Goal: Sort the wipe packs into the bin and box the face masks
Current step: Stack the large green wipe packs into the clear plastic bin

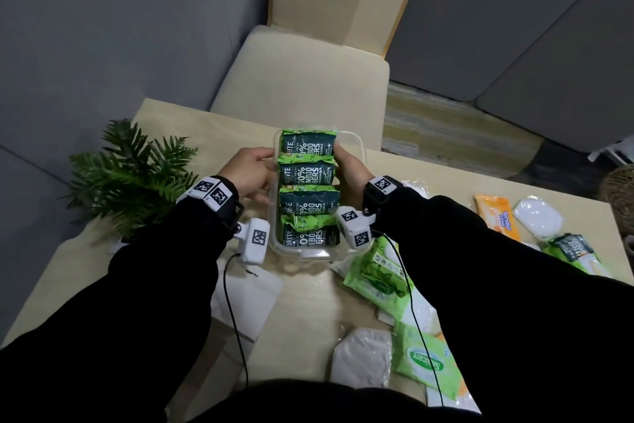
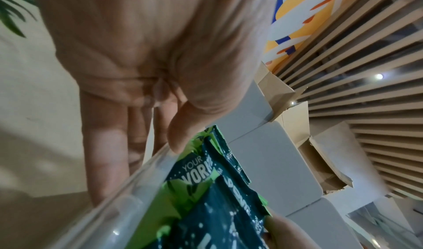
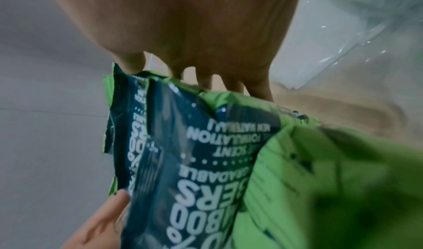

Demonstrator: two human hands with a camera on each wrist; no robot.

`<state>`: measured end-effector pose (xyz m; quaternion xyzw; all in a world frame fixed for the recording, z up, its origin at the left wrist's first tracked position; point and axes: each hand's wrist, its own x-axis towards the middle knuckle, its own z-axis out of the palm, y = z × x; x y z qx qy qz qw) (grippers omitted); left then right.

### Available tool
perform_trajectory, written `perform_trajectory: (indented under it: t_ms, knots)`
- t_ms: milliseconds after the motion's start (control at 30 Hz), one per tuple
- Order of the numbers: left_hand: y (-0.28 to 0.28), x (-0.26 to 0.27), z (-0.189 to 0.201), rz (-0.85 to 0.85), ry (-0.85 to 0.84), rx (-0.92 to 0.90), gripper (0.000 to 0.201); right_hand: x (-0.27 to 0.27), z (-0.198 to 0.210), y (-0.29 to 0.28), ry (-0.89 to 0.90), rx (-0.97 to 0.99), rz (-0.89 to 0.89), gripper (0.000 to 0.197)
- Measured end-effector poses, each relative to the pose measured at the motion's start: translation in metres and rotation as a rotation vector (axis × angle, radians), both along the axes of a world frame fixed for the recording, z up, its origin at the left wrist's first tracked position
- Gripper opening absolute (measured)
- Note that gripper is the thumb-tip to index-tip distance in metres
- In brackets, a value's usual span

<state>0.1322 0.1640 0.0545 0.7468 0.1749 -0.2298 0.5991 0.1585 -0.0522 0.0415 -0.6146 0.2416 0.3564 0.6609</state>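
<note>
On the table (image 1: pixel 308 299), the bin (image 1: pixel 308 254) near the far edge is steadied by the left hand (image 1: pixel 252 172), its left wall pinched between thumb and straight fingers. The four packs (image 1: pixel 308 175) inside are best squared into a tight row by the right hand (image 1: pixel 350 170), laid with fingers extended against their right ends. Little room is judged left; light packs (image 1: pixel 374 275) and masks (image 1: pixel 360 361) are strewn toward the near and right edges.

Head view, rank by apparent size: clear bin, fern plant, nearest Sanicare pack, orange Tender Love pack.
Largest: fern plant and clear bin, about alike, so unranked.
Then nearest Sanicare pack, though closeness to the camera inflates it.
Smallest: orange Tender Love pack.
</note>
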Motion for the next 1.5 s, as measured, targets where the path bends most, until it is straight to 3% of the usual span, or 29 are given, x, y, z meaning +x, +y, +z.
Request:
perform_trajectory:
  t_ms: [167,267,333,400,433,500,567,667,767,1000,1200,1333,1500]
  knots:
    - [0.005,0.021,0.005,-0.041,0.018,-0.036,0.068,-0.008,-0.008,-0.001,0.023,-0.009,-0.064,0.063]
    - [0.009,0.031,0.011,0.061,-0.015,-0.083,0.061,-0.013,0.006,-0.005,0.016,-0.075,-0.006,0.068]
    - [0.010,0.032,0.018,0.070,-0.001,-0.001,0.045,-0.002,0.020,-0.018,-0.116,-0.225,0.038,0.061]
    - [0.009,0.024,0.029,0.008,0.006,0.144,0.034,0.019,0.032,-0.034,-0.421,-0.557,0.103,0.047]
    - [0.006,0.018,0.034,-0.024,-0.006,0.201,0.041,0.030,0.033,-0.043,-0.587,-0.737,0.166,0.043]
    - [-0.005,0.002,0.044,-0.098,-0.066,0.329,0.069,0.044,0.032,-0.057,-0.744,-0.969,0.438,0.046]
    - [-0.024,-0.017,0.050,-0.190,-0.130,0.449,0.097,0.046,0.023,-0.067,-0.665,-1.021,0.644,0.048]
    - [-0.054,-0.041,0.041,-0.392,-0.128,0.613,0.133,0.037,0.014,-0.073,-0.610,-0.960,0.513,0.035]
    - [-0.072,-0.044,0.027,-0.566,-0.093,0.849,0.143,0.023,0.010,-0.081,-0.528,-0.871,0.365,0.032]
    - [-0.086,-0.012,0.026,-0.645,-0.241,0.810,0.113,-0.031,0.020,-0.131,-0.416,-0.782,0.156,0.013]
    - [-0.093,-0.024,0.025,-0.294,-0.351,0.936,0.075,-0.069,0.015,-0.159,-0.264,-0.631,0.058,0.014]
    - [-0.108,-0.036,0.015,-0.388,-0.231,0.828,0.088,-0.092,0.009,-0.169,-0.175,-0.487,-0.007,0.013]
    - [-0.124,-0.022,0.015,-0.459,-0.289,0.778,0.088,-0.109,0.007,-0.183,-0.097,-0.346,0.079,0.016]
